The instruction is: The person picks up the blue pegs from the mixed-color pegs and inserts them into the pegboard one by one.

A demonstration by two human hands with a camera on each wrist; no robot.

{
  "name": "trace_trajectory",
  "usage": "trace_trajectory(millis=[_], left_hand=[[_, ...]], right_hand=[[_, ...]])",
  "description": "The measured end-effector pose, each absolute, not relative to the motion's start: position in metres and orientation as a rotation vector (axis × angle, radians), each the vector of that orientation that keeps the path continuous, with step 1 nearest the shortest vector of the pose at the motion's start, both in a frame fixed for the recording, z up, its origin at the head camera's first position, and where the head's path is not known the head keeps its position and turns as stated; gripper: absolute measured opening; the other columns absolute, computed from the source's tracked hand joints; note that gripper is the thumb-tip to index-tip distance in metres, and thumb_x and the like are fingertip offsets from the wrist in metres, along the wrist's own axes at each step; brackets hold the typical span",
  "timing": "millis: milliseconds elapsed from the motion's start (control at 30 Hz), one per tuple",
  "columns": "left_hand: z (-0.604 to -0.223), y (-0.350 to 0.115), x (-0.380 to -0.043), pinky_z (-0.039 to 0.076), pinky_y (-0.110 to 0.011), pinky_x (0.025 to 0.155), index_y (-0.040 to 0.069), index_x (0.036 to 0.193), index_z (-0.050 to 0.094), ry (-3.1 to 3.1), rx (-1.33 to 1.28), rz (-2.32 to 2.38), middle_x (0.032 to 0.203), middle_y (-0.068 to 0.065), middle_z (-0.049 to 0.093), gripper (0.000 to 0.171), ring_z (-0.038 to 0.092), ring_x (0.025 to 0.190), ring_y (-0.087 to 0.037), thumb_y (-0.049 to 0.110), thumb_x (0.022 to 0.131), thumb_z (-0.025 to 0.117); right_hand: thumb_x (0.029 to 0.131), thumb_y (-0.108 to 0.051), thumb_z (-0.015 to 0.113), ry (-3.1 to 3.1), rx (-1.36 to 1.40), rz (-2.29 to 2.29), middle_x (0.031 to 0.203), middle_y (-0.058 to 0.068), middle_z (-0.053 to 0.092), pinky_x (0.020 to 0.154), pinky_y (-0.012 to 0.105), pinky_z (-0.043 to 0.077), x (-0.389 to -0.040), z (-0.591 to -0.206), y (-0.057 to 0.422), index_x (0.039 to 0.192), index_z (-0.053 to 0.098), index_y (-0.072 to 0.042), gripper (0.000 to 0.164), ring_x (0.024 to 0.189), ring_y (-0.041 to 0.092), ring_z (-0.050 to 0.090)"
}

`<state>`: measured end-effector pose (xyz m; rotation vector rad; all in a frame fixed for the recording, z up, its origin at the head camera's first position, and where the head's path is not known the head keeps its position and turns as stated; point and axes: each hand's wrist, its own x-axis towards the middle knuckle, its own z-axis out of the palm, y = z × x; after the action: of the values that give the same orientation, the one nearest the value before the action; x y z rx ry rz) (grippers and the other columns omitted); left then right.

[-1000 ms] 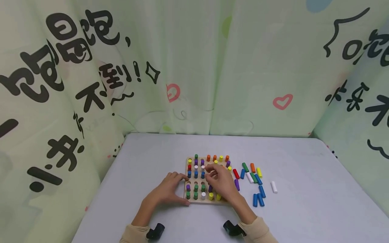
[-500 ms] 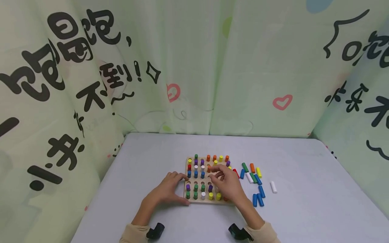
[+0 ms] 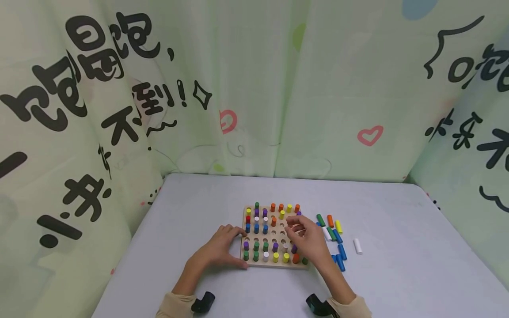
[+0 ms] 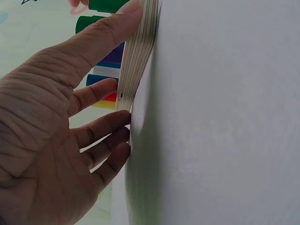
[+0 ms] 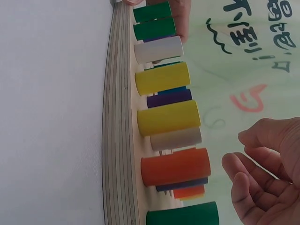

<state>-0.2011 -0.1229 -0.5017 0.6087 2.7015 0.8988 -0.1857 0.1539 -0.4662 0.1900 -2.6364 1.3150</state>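
- The board (image 3: 274, 264) lies flat just right of the left hand, its right part below the right hand. Coloured pegs stand in it, with empty holes (image 3: 273, 232) left of the right fingertips.
- The left hand (image 3: 223, 247) is spread and loose, thumb along the board's near edge, forefinger at its left edge, bracing rather than clasping it. This light hold looks the weak point: a hard sideways push could skid or turn the board.
- The right hand (image 3: 308, 243) hangs over the board's right side, fingers loosely curled, with a gap between thumb and forefinger; no peg shows in it. It hides part of the board, so a hole there could be misjudged.
- The orange peg (image 3: 273, 221) stands left of the right hand, the yellow peg (image 3: 282, 214) up and left of its fingertips. A low sweep could knock either crooked.
- The near green peg (image 3: 305, 260) stands just below the right hand; a dropped wrist could bump it.
- Loose pegs (image 3: 342, 252) lie right of the right hand, some close by its forearm. Being round, they could roll if brushed.
- The white peg (image 3: 358, 246) lies farther right on the table (image 3: 397, 274), apart from them.
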Motion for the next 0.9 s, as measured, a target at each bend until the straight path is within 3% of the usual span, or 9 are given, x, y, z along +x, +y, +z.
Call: trace_trajectory(millis=[900], left_hand=[[-0.503,-0.124,-0.201,0.044,-0.053,0.105,0.02,0.134,0.057,2.705,0.614,0.905,0.124,-0.004,0.055,0.083,0.047,0.119,-0.026,0.053,0.067,0.093]], right_hand=[[0.092,-0.007,0.074,-2.652,0.071,1.273,0.111,0.013,0.071,0.073,0.016,0.052,-0.189,-0.466,0.19,0.117,0.069,-0.001,0.026,0.092,0.024,0.066]])
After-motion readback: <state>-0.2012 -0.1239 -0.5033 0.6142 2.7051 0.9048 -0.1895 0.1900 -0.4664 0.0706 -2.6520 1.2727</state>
